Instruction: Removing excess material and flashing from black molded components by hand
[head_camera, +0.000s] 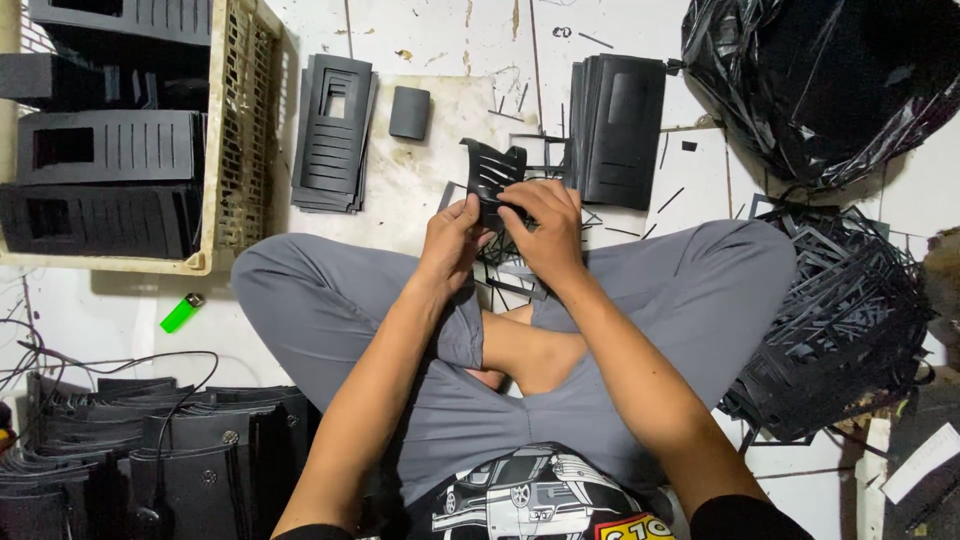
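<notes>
I sit cross-legged on the floor and hold a black foam sheet (492, 172) with cut slots, bent upward above my knees. My left hand (452, 238) pinches its lower left edge. My right hand (542, 225) grips its lower right part, fingers curled over the sheet. Thin black offcut strips (508, 268) lie under my hands.
A stack of slotted black sheets (332, 132) and a small black rounded piece (409, 112) lie ahead left; another stack (616, 128) ahead right. A cream crate (238, 120) of black pieces is at left, a green lighter (181, 313) beside it. A black bag (830, 80) and offcut scrap pile (840, 320) are at right.
</notes>
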